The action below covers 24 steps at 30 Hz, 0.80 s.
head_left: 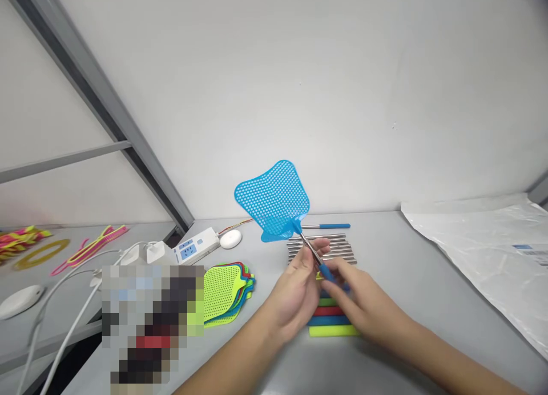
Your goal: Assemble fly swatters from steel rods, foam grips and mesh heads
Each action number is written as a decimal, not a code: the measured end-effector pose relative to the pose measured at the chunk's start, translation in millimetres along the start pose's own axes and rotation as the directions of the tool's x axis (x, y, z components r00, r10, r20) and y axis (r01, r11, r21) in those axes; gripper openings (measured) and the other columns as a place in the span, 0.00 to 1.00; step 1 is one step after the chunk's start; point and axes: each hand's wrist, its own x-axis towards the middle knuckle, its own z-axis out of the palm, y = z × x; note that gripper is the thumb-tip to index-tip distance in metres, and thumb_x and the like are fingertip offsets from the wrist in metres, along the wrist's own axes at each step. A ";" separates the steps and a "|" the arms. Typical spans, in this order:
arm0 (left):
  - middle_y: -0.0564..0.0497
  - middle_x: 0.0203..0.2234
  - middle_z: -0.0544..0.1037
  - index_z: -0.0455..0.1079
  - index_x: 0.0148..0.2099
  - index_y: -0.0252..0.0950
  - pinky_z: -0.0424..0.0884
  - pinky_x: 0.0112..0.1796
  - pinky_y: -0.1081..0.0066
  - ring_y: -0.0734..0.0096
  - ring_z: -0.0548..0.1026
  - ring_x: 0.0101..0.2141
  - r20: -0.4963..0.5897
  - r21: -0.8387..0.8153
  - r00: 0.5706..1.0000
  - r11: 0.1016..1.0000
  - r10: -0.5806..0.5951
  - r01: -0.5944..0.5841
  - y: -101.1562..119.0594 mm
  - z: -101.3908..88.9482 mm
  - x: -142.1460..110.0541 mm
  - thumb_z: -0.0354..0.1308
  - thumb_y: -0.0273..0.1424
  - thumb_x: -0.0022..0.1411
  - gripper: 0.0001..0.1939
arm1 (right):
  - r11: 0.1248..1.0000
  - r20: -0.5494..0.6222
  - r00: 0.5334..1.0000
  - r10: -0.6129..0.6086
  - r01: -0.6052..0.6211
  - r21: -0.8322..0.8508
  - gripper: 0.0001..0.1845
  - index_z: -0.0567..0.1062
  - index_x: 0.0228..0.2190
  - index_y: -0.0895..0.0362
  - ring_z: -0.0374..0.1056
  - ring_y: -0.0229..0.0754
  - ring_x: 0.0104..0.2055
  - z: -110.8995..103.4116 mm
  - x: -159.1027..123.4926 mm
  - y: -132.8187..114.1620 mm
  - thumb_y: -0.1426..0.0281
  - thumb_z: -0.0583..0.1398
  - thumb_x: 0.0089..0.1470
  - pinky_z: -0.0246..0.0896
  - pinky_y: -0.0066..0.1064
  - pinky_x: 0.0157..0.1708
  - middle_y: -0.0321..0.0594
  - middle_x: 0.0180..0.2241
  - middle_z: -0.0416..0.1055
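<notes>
A blue fly swatter (276, 195) is raised at a slant above the table, with its perforated head up and to the left. My left hand (299, 292) is closed round its metal rod, the thumb lying against it. My right hand (357, 292) grips the blue handle sleeve (327, 271) at the lower end. Beneath my hands lie coloured handle sleeves (334, 331) in yellow-green, blue, red and green, partly hidden by my fingers. Behind them is a row of metal rods (342, 249). Farther back lies a rod with a blue sleeve (335, 226).
Stacked swatter heads (222, 292) in yellow-green, blue and red lie left of my hands. Behind them are a white power strip (197, 245) and a round white device (230, 239). White cables (72, 321) hang at left. A plastic bag (479, 241) covers the right side.
</notes>
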 end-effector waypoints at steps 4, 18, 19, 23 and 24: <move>0.48 0.43 0.72 0.69 0.51 0.39 0.67 0.39 0.73 0.70 0.70 0.42 -0.081 0.086 0.987 0.987 0.142 -0.135 11.2 1.7 0.4 0.55 0.41 0.63 0.17 | 0.997 -0.067 0.998 -0.011 0.006 -0.075 0.09 0.66 0.43 0.50 0.66 0.46 0.39 -10.5 1.9 6.4 0.64 0.50 0.63 0.57 0.36 0.37 0.41 0.40 0.71; 0.52 0.42 0.76 0.69 0.46 0.41 0.69 0.34 0.73 0.71 0.73 0.36 -0.351 0.451 0.803 0.838 0.483 -0.307 15.8 -17.8 13.5 0.58 0.44 0.59 0.17 | 0.782 -0.166 0.977 -0.134 0.001 -0.623 0.16 0.67 0.32 0.53 0.61 0.37 0.23 -32.6 6.4 23.9 0.59 0.47 0.64 0.46 0.29 0.24 0.33 0.24 0.68; 0.51 0.41 0.76 0.69 0.46 0.41 0.68 0.34 0.73 0.72 0.73 0.35 -0.342 0.463 0.808 0.835 0.479 -0.299 14.3 -18.8 13.8 0.59 0.45 0.58 0.17 | 0.768 -0.167 0.975 -0.149 0.008 -0.640 0.16 0.67 0.32 0.53 0.60 0.36 0.23 -32.2 6.0 23.5 0.59 0.47 0.64 0.46 0.29 0.24 0.32 0.24 0.67; 0.50 0.34 0.76 0.72 0.44 0.36 0.68 0.34 0.72 0.73 0.71 0.30 -0.251 0.535 0.861 0.804 0.443 -0.258 7.9 -19.6 12.4 0.59 0.45 0.58 0.19 | 0.725 -0.165 0.965 -0.202 0.034 -0.688 0.14 0.67 0.34 0.53 0.61 0.36 0.23 -30.3 5.7 22.4 0.61 0.47 0.65 0.45 0.28 0.23 0.32 0.25 0.68; 0.50 0.32 0.75 0.73 0.43 0.35 0.68 0.34 0.72 0.73 0.70 0.29 -0.219 0.557 0.882 0.796 0.417 -0.238 5.5 -19.3 11.6 0.58 0.45 0.58 0.19 | 0.716 -0.159 0.963 -0.217 0.046 -0.696 0.14 0.67 0.34 0.53 0.61 0.35 0.23 -29.8 5.7 22.3 0.61 0.47 0.65 0.45 0.28 0.23 0.32 0.25 0.68</move>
